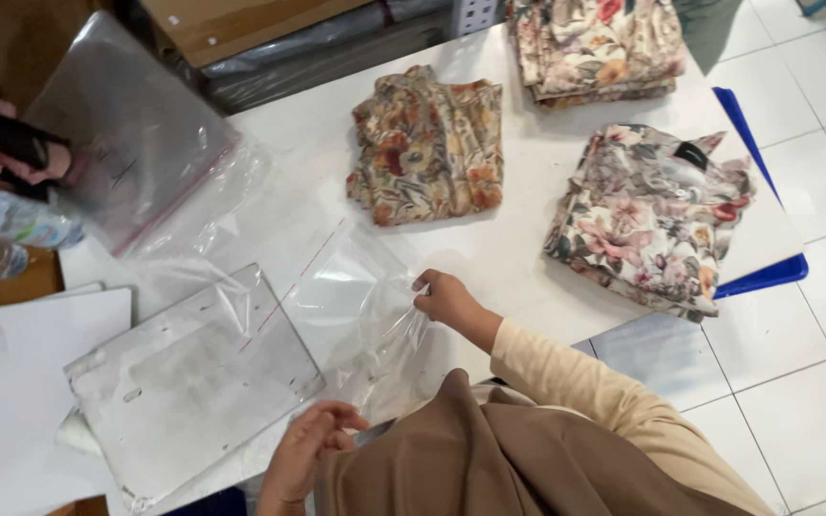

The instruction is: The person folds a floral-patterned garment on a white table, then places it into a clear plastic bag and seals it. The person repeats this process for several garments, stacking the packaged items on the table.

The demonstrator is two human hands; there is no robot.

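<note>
A clear plastic bag (356, 306) lies crumpled on the white table (518, 258) in front of me. My right hand (444, 298) pinches its right edge. My left hand (310, 449) grips the bag's near edge, low at the table's front. Just left of the bag lies a flat grey board (193, 382). Beyond the bag sits a folded floral garment in orange and brown (429, 145). A paler folded floral garment with a dark label (647, 218) rests at the right end of the table.
A stack of folded floral garments (597, 46) stands at the far edge. A pile of clear bags (136, 124) lies at the left, near plastic bottles (21, 222). White floor tiles (815, 363) and a blue sheet edge (762, 277) are to the right.
</note>
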